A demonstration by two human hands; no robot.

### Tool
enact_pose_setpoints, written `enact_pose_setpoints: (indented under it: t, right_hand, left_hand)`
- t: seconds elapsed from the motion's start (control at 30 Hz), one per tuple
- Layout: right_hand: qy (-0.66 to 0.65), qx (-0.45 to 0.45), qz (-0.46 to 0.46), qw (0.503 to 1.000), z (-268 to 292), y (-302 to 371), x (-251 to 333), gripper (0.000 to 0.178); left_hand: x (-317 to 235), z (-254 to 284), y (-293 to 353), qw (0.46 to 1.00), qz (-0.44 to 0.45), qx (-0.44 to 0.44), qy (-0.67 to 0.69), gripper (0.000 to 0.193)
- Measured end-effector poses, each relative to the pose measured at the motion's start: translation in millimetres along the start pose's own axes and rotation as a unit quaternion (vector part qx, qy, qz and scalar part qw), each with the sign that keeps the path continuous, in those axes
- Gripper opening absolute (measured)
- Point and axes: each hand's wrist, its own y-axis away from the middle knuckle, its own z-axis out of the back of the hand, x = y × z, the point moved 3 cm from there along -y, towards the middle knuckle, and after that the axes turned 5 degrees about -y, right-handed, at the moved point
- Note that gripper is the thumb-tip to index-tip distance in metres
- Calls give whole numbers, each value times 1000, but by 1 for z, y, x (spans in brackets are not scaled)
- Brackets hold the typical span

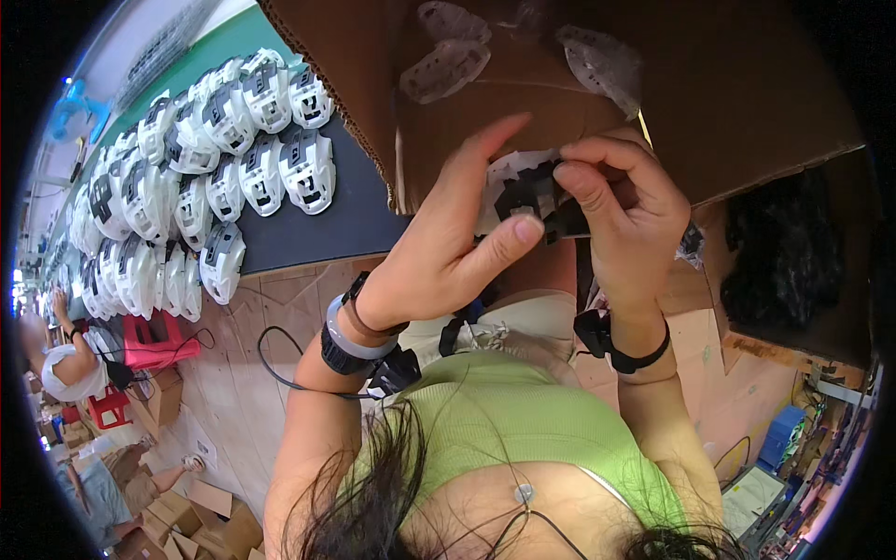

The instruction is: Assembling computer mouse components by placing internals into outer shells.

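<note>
A white plastic part with black pieces on it point(523, 191) is between my hands, in front of the cardboard box. My left hand point(434, 247) holds it from the left, with the thumb over its near edge and the fingers stretched along its far side. At the part's upper right edge, the thumb and index finger of my right hand point(639, 201) are pinched together. Whether a small piece sits in that pinch is hidden. Further inside the box point(737, 112) lie clear-wrapped white parts point(446, 70) and another wrapped part point(602, 70).
Rows of white shells with black panels point(306, 173) cover much of the dark table point(359, 210) to the left. Black bagged items point(784, 252) fill a box at right. Other people point(70, 364) are at far left, near a pink stool point(159, 341) and cardboard boxes point(210, 518).
</note>
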Motion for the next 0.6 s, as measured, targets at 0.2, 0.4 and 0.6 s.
enact_pose_setpoints:
  t: [0.2,0.4,0.6]
  right_hand:
    - [-155,-76,-93,981,4,9,-11,11]
    - [-15,-80,17,997,-8,13,-9,11]
    - [198,-124,64,970,-8,7,-25,37]
  left_hand:
    - [2,-5,-1,999,-35,-19,4,63]
    - [6,-10,4,996,12,-69,55,54]
    - [4,-7,1,985,30,-140,97,28]
